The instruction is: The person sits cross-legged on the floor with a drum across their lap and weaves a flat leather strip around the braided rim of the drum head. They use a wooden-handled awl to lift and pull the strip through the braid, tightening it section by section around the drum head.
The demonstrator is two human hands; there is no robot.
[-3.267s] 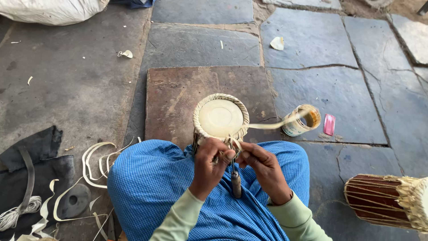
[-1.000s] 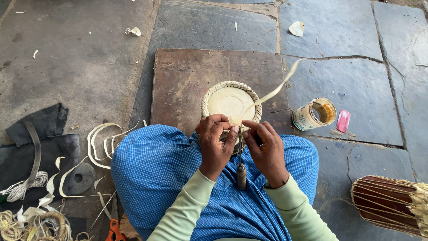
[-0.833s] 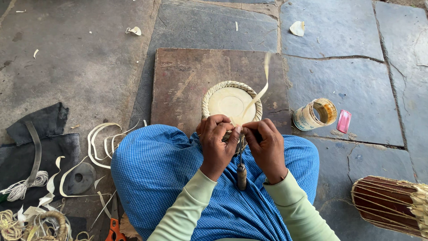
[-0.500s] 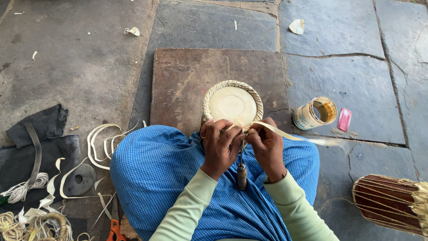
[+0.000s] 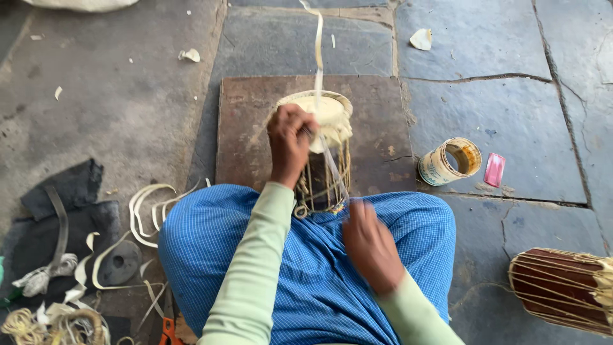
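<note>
Gripping the rim of a small drum (image 5: 319, 153) between the knees, the left hand (image 5: 290, 144) is closed on it — the drum stands on a brown board (image 5: 249, 128). Right hand (image 5: 372, 246), blurred, seems to pinch a pale strip (image 5: 317, 45); I cannot tell for sure. That strip looks light and springy — best held near the lacing; the laced drum shell looks stiff.

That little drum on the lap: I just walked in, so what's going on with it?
A seated person in a blue checked wrap holds a small drum between the knees, over a brown stone slab. The left hand grips its rim, where a pale strip rises upward. The right hand, blurred, is by the lap near the drum's cords. A tin can and a second drum sit to the right.
</note>
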